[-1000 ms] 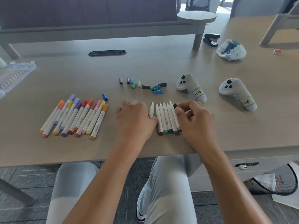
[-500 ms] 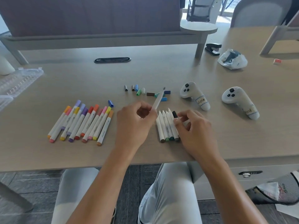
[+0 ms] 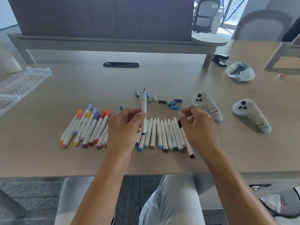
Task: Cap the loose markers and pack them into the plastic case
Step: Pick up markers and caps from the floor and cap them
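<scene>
One uncapped marker (image 3: 143, 111) stands upright in the left grip (image 3: 125, 127); right grip (image 3: 197, 125) released, fingers loosely curled

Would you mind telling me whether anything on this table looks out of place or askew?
One thing does: the black marker at the right end of the uncapped row lies slanted, its lower end poking past its neighbours. One blue cap also sits apart from the cap cluster, beside the capped markers.

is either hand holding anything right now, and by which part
The left hand pinches an uncapped marker at its lower barrel, tip up. The right hand holds nothing, fingers loosely curled.
</scene>
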Motion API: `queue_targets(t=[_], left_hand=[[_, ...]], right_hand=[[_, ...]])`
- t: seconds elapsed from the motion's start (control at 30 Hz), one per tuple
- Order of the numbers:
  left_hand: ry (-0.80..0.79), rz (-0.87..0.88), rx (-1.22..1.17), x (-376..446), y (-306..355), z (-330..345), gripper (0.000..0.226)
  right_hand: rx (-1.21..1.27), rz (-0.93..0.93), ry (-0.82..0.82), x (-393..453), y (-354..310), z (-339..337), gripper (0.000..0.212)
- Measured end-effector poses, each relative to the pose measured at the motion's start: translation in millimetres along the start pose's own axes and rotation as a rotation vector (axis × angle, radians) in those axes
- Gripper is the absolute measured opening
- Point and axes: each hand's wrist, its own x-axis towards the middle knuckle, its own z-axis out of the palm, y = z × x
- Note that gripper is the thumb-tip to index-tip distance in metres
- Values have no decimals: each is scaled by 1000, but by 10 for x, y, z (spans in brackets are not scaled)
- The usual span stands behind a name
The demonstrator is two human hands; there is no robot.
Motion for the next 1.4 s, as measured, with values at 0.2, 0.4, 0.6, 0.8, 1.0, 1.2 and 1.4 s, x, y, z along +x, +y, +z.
queue_targets(t=[0.2, 0.4, 0.6, 0.8, 1.0, 1.2, 1.4], left_hand=[[100, -46, -40, 242, 20, -186, 10], [73, -23, -59, 417, 46, -145, 9], [-7, -18, 0, 388, 11, 45, 13], [-112, -15, 30, 287, 28, 229, 9], [-125, -29, 17, 303, -7, 270, 9], [-128, -20, 6, 283, 6, 283, 10], [-145, -89, -66, 228, 32, 271, 10]], right_hand=[[-177, -30, -109, 579, -129, 170, 24], [-297, -11, -134, 894, -91, 296, 27], [-261, -28, -73, 957, -53, 309, 30], [-572, -91, -156, 1050, -61, 290, 31], [-551, -93, -152, 1066, -69, 324, 15], [-507, -96, -148, 1029, -38, 302, 14], [40, 32, -151, 854, -187, 84, 22]])
